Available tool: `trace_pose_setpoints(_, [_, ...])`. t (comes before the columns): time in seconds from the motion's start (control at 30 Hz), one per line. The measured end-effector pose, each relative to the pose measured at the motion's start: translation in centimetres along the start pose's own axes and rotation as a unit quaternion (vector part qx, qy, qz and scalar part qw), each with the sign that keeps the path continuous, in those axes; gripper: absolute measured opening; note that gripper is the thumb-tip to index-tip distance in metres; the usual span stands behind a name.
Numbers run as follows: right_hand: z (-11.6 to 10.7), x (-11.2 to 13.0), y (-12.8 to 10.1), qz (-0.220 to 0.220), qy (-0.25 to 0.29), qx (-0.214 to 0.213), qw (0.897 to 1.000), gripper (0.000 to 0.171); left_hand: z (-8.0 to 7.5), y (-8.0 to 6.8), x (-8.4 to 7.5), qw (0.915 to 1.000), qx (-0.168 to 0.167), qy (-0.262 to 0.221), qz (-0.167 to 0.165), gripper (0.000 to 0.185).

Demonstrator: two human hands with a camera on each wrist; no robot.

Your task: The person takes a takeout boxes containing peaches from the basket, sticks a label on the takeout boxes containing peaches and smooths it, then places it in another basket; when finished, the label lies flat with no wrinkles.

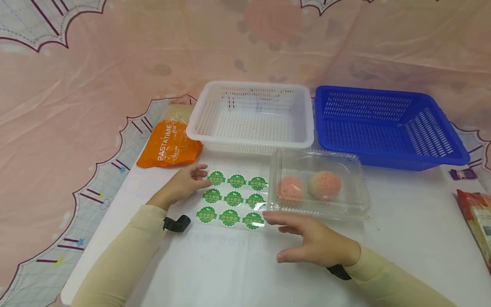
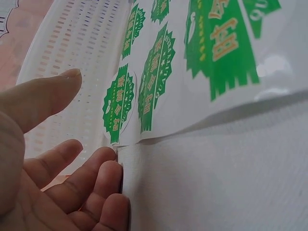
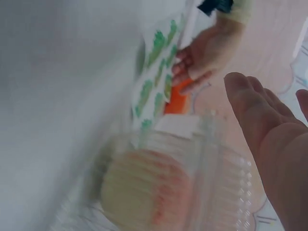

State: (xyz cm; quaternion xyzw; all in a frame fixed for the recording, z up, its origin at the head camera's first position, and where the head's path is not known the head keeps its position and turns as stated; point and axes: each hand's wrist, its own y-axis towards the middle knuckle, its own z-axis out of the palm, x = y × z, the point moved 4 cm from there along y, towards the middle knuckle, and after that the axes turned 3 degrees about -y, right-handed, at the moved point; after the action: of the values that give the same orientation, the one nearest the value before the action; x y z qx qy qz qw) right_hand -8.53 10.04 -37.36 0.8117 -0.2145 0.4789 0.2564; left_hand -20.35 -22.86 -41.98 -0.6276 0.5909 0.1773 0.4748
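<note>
A clear sheet of round green stickers (image 1: 233, 199) lies on the white table, several stickers in rows. My left hand (image 1: 188, 181) is at the sheet's left edge, fingers loosely bent and thumb apart, holding nothing. In the left wrist view its fingertips (image 2: 109, 155) are right by the sheet's corner. To the right of the sheet stands a closed clear plastic clamshell box (image 1: 345, 204) with two round pink-and-cream fruits (image 1: 325, 184) inside. My right hand (image 1: 312, 238) hovers in front of the box, fingers extended toward the sheet's lower right corner, thumb spread, nothing in it.
Behind the sheet stands a white perforated basket (image 1: 251, 143), with a blue basket (image 1: 383, 157) to its right. An orange bag (image 1: 168, 147) lies at the left. Toward the right edge are a small purple packet (image 1: 463, 174) and a red package (image 1: 475, 217).
</note>
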Motion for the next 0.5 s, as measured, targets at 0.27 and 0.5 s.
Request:
trace_pose_setpoints(0.27, [1.9, -2.3, -0.1, 0.043, 0.016, 0.012, 0.999, 0.065, 0.0, 0.1, 0.1, 1.0000, -0.001, -0.003, -0.001, 0.070])
trace_pose_setpoints(0.5, [2.1, -3.3, 0.0, 0.081, -0.013, 0.027, 0.996, 0.066, 0.0, 0.0, 0.0, 1.0000, 0.000, 0.003, 0.005, 0.068])
